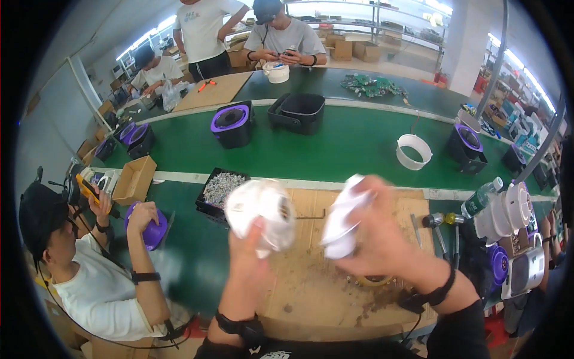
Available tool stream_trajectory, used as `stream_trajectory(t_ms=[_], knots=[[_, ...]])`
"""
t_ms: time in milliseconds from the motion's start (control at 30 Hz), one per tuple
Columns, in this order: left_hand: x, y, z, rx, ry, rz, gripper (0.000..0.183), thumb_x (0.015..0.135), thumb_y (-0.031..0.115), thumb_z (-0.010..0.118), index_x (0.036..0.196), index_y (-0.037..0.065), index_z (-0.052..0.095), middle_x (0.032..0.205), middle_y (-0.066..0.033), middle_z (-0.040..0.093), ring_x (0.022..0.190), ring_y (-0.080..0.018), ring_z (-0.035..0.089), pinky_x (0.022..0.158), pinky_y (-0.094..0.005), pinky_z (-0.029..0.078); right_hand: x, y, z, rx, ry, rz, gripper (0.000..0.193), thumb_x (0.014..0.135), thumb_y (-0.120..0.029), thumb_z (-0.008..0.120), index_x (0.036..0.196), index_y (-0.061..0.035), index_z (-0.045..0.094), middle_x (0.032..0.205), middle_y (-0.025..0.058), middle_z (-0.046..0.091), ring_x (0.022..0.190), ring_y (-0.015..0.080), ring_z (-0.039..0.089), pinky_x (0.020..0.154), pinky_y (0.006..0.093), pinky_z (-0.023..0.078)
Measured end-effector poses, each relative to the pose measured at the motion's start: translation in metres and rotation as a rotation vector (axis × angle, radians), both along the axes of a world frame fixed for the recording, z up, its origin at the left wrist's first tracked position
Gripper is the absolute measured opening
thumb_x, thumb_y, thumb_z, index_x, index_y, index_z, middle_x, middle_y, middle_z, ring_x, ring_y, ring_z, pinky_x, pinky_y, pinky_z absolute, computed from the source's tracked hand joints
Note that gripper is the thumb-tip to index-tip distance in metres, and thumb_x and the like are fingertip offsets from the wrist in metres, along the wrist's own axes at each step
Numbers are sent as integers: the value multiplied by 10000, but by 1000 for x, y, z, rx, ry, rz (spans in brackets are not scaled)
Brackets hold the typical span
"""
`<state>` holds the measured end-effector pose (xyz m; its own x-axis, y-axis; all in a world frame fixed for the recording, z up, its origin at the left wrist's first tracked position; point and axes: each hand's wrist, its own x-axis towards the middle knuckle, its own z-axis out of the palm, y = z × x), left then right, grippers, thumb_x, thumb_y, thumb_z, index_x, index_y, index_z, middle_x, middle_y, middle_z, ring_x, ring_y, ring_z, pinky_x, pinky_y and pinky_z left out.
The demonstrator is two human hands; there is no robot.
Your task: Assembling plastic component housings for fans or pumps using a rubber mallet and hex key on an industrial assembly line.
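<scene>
My left hand (246,257) is closed around a white rounded plastic housing (254,209) with a dark round opening on its right side. A second white plastic piece (342,224), curved and smeared by motion, is gripped in my right hand (385,230). Both pieces are held apart, above a worn cardboard sheet (299,293). On that sheet lies a hex key (314,215), between the two pieces. Partly hidden below my right hand sits a round yellowish part (375,280).
A black bin of small metal parts (222,186) stands left of the cardboard. Screwdrivers (443,219), a bottle (481,197) and white housings (502,215) crowd the right. Beyond runs a green conveyor (359,131) with black-purple units (232,124). A co-worker (98,269) sits at left.
</scene>
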<state>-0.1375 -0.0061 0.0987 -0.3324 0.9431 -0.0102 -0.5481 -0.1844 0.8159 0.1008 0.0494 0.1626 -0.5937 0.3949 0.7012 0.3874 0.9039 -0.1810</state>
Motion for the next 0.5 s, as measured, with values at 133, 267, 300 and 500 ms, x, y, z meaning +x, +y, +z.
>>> stream_trajectory(t_ms=[133, 267, 300, 500], knots=[[-42, -15, -3, 195, -62, -69, 796, 918, 515, 616, 1493, 33, 351, 1467, -139, 474, 1319, -311, 506, 1096, -485, 437, 30, 57, 4, -1169, 601, -24, 809, 638, -174, 785, 1339, -15, 413, 1211, 245, 461, 1137, 413, 505, 1004, 487, 429], [-20, -10, 0, 180, -115, -105, 850, 904, 592, 600, 1494, 32, 354, 1469, -153, 465, 1336, -305, 485, 1103, -481, 433, 67, 155, -85, -279, -74, -600, 855, 692, -152, 742, 1442, 37, 378, 1402, 349, 422, 1319, 478, 428, 1106, 495, 381], [-19, -13, 1, 220, -123, -137, 855, 902, 600, 597, 1495, 33, 354, 1468, -156, 464, 1335, -305, 486, 1105, -479, 430, 68, 166, -97, -287, -78, -591, 855, 692, -152, 742, 1442, 37, 378, 1402, 349, 422, 1319, 478, 428, 1106, 495, 381], [-9, -17, -6, 244, -151, -210, 881, 902, 636, 563, 1500, 28, 344, 1470, -166, 452, 1336, -313, 483, 1108, -479, 422, 95, 182, -138, -217, -341, -678, 520, 754, -51, 669, 1264, -28, 573, 1400, 274, 490, 1290, 460, 468, 1093, 482, 402]])
